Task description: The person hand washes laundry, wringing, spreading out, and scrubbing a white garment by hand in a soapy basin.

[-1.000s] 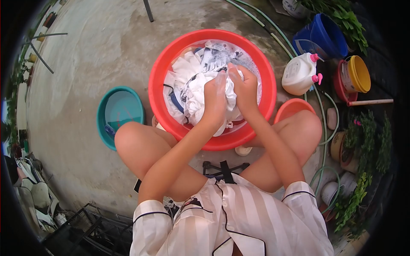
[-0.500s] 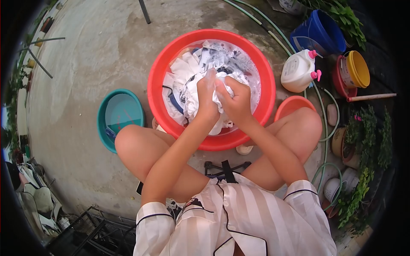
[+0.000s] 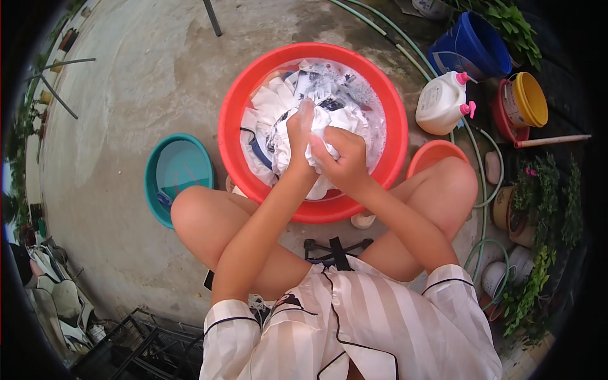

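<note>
Both my hands are over a large red basin of sudsy water and soaking clothes. My left hand grips a bunched white garment from the left side. Pressed close beside it, my right hand is closed round the same wet fabric, its fingers curled in. Part of the bunched cloth is hidden by my hands. Around it in the basin lie white clothes, some with dark prints, and a piece with a navy band. Foam floats at the upper right.
A teal basin with water stands left of my knee. On the right are a white jug with pink caps, a blue bucket, a yellow bucket, an orange basin, a green hose and potted plants.
My right hand has shifted slightly left and down, tighter against the left hand. My left hand has moved a little left, and more of the bunched cloth shows between them.
</note>
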A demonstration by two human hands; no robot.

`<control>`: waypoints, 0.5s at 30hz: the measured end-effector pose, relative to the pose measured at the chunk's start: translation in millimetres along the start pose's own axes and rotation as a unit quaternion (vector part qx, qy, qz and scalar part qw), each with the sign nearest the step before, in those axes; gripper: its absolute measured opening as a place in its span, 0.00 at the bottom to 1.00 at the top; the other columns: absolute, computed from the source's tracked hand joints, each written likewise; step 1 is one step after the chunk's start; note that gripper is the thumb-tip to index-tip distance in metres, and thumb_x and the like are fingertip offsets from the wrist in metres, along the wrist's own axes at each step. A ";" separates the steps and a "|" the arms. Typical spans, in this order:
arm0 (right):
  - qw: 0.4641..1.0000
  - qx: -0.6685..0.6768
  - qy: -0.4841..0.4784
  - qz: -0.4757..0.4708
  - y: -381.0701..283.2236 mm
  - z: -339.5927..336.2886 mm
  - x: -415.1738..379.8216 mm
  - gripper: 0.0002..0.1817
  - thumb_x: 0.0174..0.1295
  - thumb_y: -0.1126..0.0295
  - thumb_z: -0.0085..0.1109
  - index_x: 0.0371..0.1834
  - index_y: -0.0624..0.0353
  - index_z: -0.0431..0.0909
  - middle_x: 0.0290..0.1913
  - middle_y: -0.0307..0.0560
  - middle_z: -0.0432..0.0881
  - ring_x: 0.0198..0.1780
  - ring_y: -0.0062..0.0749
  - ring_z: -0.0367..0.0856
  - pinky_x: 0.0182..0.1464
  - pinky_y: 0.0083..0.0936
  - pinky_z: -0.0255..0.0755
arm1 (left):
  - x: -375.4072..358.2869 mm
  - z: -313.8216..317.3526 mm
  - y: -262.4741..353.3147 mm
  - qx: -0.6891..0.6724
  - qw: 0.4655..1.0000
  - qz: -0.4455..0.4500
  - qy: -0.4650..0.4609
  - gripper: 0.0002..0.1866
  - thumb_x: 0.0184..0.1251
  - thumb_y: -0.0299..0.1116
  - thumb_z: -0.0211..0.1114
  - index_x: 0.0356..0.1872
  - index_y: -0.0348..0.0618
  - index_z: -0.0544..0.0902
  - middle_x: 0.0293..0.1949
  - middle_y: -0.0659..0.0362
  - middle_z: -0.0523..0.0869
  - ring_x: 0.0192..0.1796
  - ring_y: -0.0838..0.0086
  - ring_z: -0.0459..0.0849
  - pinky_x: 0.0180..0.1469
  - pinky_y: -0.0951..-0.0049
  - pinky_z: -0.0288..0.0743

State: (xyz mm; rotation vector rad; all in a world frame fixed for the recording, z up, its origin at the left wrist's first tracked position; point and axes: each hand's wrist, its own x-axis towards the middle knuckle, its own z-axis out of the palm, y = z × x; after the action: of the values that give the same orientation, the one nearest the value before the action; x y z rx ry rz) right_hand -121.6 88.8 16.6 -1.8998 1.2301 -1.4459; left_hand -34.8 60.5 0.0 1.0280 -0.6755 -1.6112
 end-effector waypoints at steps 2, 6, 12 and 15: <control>0.985 0.094 0.022 0.144 3.0 -1.7 4.6 0.14 0.58 0.68 0.56 0.18 0.63 0.70 0.14 0.41 0.66 0.17 0.20 0.62 0.20 0.23 0.58 | -9.0 12.9 -0.8 -0.035 0.999 0.025 0.032 0.17 0.70 0.43 0.47 0.24 0.44 0.71 0.21 0.68 0.69 0.25 0.86 0.65 0.25 0.80 0.60; 0.900 0.281 0.084 0.323 16.9 -2.6 16.4 0.13 0.62 0.65 0.53 0.24 0.62 0.73 0.16 0.29 0.65 0.21 0.12 0.60 0.21 0.19 0.57 | -29.5 27.0 3.3 0.029 0.999 -0.012 0.040 0.15 0.69 0.43 0.47 0.35 0.42 0.74 0.30 0.65 0.74 0.34 0.83 0.72 0.36 0.79 0.66; 0.974 0.084 0.031 0.206 -5.3 -6.2 9.5 0.17 0.58 0.65 0.56 0.16 0.62 0.66 0.13 0.44 0.66 0.16 0.22 0.63 0.20 0.24 0.59 | -15.4 17.2 -1.0 -0.056 0.998 0.020 0.022 0.17 0.69 0.44 0.49 0.24 0.44 0.71 0.24 0.68 0.70 0.29 0.87 0.67 0.28 0.81 0.61; 1.000 -0.013 -0.011 -0.026 -4.0 1.0 -3.3 0.17 0.56 0.67 0.58 0.15 0.62 0.66 0.13 0.47 0.67 0.15 0.30 0.62 0.20 0.25 0.59 | 5.1 -6.2 2.7 0.063 0.998 0.018 0.006 0.15 0.68 0.44 0.49 0.24 0.47 0.68 0.24 0.68 0.69 0.28 0.87 0.66 0.27 0.80 0.60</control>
State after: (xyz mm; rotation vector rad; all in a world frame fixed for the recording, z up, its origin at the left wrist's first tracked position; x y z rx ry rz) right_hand -119.3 93.4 17.7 -1.9729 1.2033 -1.4388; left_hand -28.4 55.3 -2.1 1.1091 -0.7911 -1.5465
